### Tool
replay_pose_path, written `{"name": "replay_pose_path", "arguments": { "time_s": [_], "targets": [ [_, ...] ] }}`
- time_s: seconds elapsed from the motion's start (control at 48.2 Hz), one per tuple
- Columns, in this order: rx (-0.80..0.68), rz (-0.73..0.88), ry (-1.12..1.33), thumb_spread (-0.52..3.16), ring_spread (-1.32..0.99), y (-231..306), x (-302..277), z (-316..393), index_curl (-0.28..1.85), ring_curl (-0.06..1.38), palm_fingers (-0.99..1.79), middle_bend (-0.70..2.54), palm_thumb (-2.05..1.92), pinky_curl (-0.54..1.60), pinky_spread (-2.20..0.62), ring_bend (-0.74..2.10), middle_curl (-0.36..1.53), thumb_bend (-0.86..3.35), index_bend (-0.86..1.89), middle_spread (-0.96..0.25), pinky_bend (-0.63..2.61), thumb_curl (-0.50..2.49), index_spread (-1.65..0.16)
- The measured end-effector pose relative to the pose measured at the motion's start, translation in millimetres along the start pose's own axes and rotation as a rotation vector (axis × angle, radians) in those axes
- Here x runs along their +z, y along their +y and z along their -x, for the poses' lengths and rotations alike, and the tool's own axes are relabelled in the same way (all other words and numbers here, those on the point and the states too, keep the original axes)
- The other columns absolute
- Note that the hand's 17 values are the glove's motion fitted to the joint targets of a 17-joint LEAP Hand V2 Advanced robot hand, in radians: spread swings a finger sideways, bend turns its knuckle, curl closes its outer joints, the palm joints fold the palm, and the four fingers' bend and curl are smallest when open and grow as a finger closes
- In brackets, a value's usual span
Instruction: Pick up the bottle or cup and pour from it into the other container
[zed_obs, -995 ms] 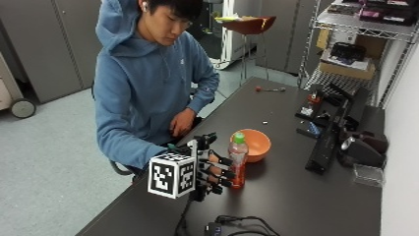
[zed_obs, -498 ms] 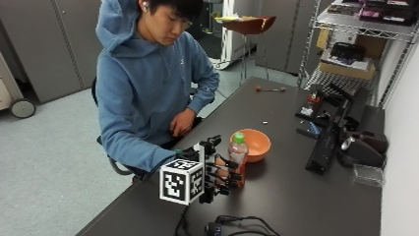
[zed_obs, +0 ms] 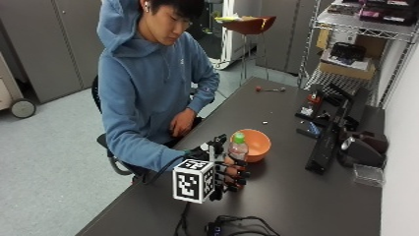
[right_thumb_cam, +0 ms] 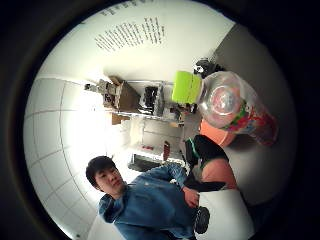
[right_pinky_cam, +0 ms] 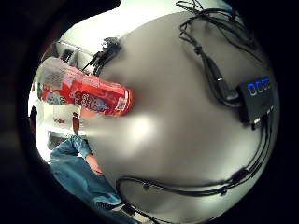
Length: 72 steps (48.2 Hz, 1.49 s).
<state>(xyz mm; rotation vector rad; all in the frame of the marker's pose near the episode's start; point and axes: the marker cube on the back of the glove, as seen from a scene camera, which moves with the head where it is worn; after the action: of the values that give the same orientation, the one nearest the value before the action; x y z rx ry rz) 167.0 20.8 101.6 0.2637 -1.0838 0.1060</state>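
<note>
While the person sits at the dark table, the gloved right hand has its fingers curled round a bottle, gripping it by its lower half. That bottle has a green cap and a red label, and it stands about upright, just beside an orange bowl further along the tabletop. Whether its base touches the table or is lifted slightly cannot be told from the outside view; in the little-finger-side palm view the bottle's base end shows against the grey tabletop. From the thumb side, the clear shoulder of the bottle and its cap fill the space close to the palm, with the bowl behind them. The bare left hand rests at the near table edge by the person's lap, fingers loosely bent, holding nothing. Black cables lie on the table near the gloved hand, running to a small box with blue lights.
</note>
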Motion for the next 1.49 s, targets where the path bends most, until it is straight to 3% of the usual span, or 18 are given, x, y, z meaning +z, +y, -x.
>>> {"name": "replay_pose_path", "arguments": {
  "time_s": [0.332, 0.477, 0.643, 0.809, 1.12, 1.493],
  "targets": [
    [-0.008, 0.023, -0.151, 0.88, 0.11, -12, 39, -5, 0.25, 0.30, 0.17, 0.18, 0.75, 0.36, 0.27, 0.41, 0.31, -0.03, 0.15, 0.06, 0.34, 0.44, -0.32],
    [-0.032, -0.043, -0.231, 0.85, 0.13, -18, 53, -7, 0.25, 0.30, 0.17, 0.18, 0.78, 0.36, 0.26, 0.44, 0.31, -0.03, 0.13, 0.09, 0.35, 0.44, -0.31],
    [-0.062, -0.153, -0.320, 0.80, 0.13, -26, 63, -6, 0.23, 0.31, 0.40, 0.24, 0.91, 0.35, 0.25, 0.51, 0.33, -0.01, 0.11, 0.11, 0.36, 0.45, -0.27],
    [-0.048, -0.215, -0.320, 0.71, -0.02, -30, 68, -2, 0.26, 0.33, 0.92, 0.38, 1.08, 0.34, 0.11, 0.57, 0.39, 0.03, 0.16, 0.03, 0.31, 0.51, -0.18],
    [-0.057, -0.115, -0.110, 0.25, -0.16, -38, 63, 29, 0.32, 0.40, 1.08, 0.37, 1.14, 0.39, -0.15, 0.52, 0.45, -0.03, 0.14, -0.07, 0.32, 0.61, -0.16],
    [-0.040, -0.040, 0.239, 0.09, -0.18, -56, 46, 76, 0.34, 0.44, 1.11, 0.37, 1.12, 0.41, -0.22, 0.49, 0.49, -0.03, 0.13, -0.09, 0.31, 0.66, -0.15]
  ]
}}
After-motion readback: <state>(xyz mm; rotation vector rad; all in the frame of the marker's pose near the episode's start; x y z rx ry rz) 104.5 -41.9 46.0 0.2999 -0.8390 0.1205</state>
